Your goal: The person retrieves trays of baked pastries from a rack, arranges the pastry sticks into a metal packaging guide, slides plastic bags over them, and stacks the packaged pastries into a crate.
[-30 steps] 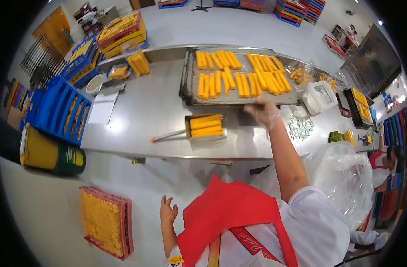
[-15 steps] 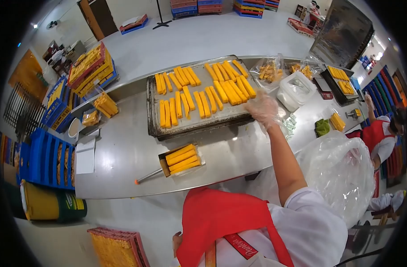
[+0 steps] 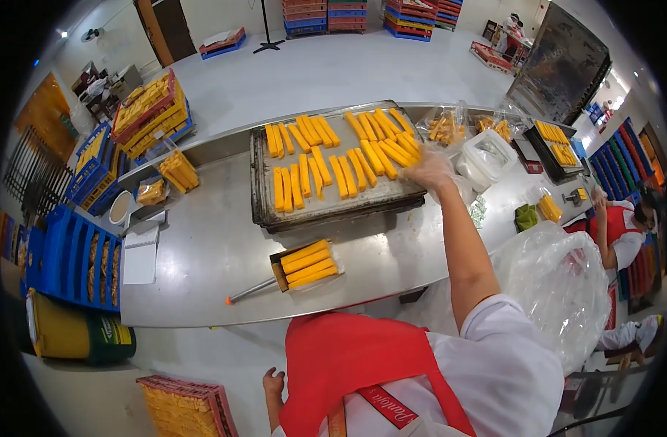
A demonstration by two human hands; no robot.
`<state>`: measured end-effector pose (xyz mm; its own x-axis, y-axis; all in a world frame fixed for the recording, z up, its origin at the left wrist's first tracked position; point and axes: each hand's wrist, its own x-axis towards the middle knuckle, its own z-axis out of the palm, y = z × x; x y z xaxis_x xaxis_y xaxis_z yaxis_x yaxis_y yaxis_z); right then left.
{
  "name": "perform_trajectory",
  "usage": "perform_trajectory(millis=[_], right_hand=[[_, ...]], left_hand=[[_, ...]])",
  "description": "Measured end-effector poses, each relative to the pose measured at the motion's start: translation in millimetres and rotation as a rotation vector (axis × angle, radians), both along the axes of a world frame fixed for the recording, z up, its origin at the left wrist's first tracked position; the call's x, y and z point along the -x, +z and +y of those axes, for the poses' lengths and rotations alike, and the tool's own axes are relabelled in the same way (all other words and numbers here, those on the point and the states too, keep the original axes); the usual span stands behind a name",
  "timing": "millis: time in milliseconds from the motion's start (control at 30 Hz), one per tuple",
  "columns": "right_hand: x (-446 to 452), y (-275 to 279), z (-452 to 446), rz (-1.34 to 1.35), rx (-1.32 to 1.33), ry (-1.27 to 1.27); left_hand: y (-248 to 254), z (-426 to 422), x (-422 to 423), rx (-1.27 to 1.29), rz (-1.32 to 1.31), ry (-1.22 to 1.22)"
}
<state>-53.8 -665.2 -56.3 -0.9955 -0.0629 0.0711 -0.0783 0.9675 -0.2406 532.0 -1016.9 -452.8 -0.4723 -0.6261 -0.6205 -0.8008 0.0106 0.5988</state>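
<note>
My right hand point(image 3: 429, 169), in a clear plastic glove, is at the right edge of a worn metal tray point(image 3: 333, 215). Its fingers close around the near ends of the rightmost yellow sticks point(image 3: 400, 151), partly hiding them. More yellow baked-looking sticks point(image 3: 319, 171) lie in two rows across the tray. My left hand point(image 3: 273, 380) hangs low beside my red apron, away from the table, its fingers loosely bent and apart with nothing in them. Nearer me, an open-topped metal box point(image 3: 278, 271) with a rod handle holds several yellow sticks point(image 3: 308, 264) in clear plastic.
Bagged sticks point(image 3: 447, 125) and a white plastic tub point(image 3: 486, 159) stand right of the tray. A large clear plastic bag point(image 3: 552, 291) bulges at the table's right front. Blue crates point(image 3: 64, 258) stand at the left end. A co-worker in a red apron point(image 3: 621, 222) is at far right.
The rightmost sticks in the near row now slant more under my right hand. My left hand shows more, out beside the apron. The whole view has shifted slightly.
</note>
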Motion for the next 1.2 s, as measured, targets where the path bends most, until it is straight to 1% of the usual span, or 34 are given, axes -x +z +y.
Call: perform_trajectory(millis=[33, 67, 100, 133, 167, 200, 233, 267, 300, 333, 367, 400, 433, 467, 500, 533, 600, 633, 667, 733, 767, 800, 867, 900, 933, 1000, 1033, 1067, 1133, 1200], right_hand=[[-1.2, -5.4, -2.5, 0.100, -0.027, 0.016], [-2.9, -10.1, -4.3, 0.197, -0.056, 0.036], [-7.2, -3.5, -7.5, 0.190, -0.059, 0.044], [-9.4, 6.2, -9.4, 0.098, -0.040, 0.005], [-13.0, 10.6, -12.5, 0.003, -0.024, -0.032], [-15.0, 6.3, -11.7, -0.007, -0.031, -0.021], [-15.7, 1.9, -6.7, 0.053, -0.057, -0.020], [-15.7, -3.1, -2.0, 0.113, -0.083, -0.017], [-21.0, -11.5, 2.3, 0.265, -0.127, 0.025], [-28.8, -17.1, 2.5, 0.254, -0.132, 0.034], [-37.2, -18.5, 2.8, 0.357, -0.184, 0.056], [-43.0, -15.8, 2.5, 0.462, -0.234, 0.078], [-47.4, -2.9, 1.7, 0.456, -0.236, 0.084], [-50.8, 17.0, 0.7, 0.235, -0.174, 0.108], [-51.0, 27.0, 1.4, 0.016, -0.111, 0.127], [-46.8, 26.5, 7.3, 0.013, -0.110, 0.124], [-35.1, 24.4, 30.9, -0.180, 0.266, 0.154], [-27.4, 15.5, 44.0, -0.106, 0.249, 0.170], [-30.3, 18.5, 50.5, -0.113, 0.244, 0.172], [-37.6, 19.2, 60.3, 0.032, 0.405, 0.221], [-39.9, 12.5, 60.8, 0.233, 0.353, 0.268], [-39.0, 5.4, 58.3, 0.223, 0.350, 0.275], [-52.1, 3.0, 38.4, 0.609, 0.100, 0.350], [-56.9, 1.1, 34.4, 0.800, -0.027, 0.384], [-58.8, -3.0, 34.3, 0.792, -0.026, 0.390], [-61.5, -15.5, 29.0, 0.761, 0.256, 0.473], [-68.9, -14.5, 20.8, 0.726, 0.405, 0.539], [-80.9, -14.9, 10.6, 0.700, 0.418, 0.557], [-109.4, -18.9, -12.6, 0.435, 0.528, 0.768], [-132.7, -42.0, -39.9, 0.460, 0.457, 1.015]], left_hand=[[5.4, 7.9, -6.7, -0.105, -0.010, 0.046], [14.2, 14.4, -7.8, -0.107, -0.014, 0.052], [18.0, 19.8, -12.0, -0.212, -0.021, 0.126], [22.1, 24.5, -17.7, -0.317, -0.029, 0.202], [10.6, 24.0, -26.8, -0.321, -0.038, 0.214], [-12.6, 20.8, -37.0, -0.287, -0.001, 0.174], [-23.8, 22.8, -46.4, -0.255, 0.036, 0.135], [-13.8, 25.2, -49.2, -0.262, 0.028, 0.148], [4.0, 21.6, -45.6, -0.182, -0.001, 0.065], [17.9, 19.4, -41.4, -0.102, -0.031, -0.022], [23.3, 20.9, -38.9, -0.123, -0.032, 0.031], [5.0, 17.5, -43.5, -0.127, -0.039, 0.037], [-30.0, 8.9, -52.3, -0.122, -0.003, 0.072], [-44.6, 4.8, -57.1, -0.114, 0.036, 0.105], [-44.6, 3.5, -55.7, -0.124, 0.018, 0.119], [-43.7, 1.5, -55.3, -0.123, 0.015, 0.116], [-55.6, -5.3, -51.9, -0.171, 0.105, 0.153], [-61.6, -10.3, -47.1, -0.174, 0.102, 0.153], [-64.7, -13.7, -44.1, -0.212, 0.148, 0.192], [-65.4, -8.7, -56.4, -0.254, 0.177, 0.249], [-55.7, -8.7, -50.1, -0.189, 0.125, 0.175], [-45.0, -8.5, -43.1, -0.123, 0.073, 0.103], [4.1, -6.7, -21.7, -0.043, -0.018, -0.033], [46.6, -3.1, -3.1, -0.001, -0.062, -0.100], [42.9, -9.4, 0.0, 0.047, -0.057, -0.144], [38.4, -17.2, 2.2, 0.195, -0.040, -0.271], [46.4, -19.6, 6.6, 0.214, -0.046, -0.340], [70.5, -25.3, 18.6, 0.235, -0.055, -0.409], [127.1, -27.0, 49.7, 0.101, -0.012, -0.407], [178.1, -26.6, 82.4, 0.003, 0.084, -0.407]])
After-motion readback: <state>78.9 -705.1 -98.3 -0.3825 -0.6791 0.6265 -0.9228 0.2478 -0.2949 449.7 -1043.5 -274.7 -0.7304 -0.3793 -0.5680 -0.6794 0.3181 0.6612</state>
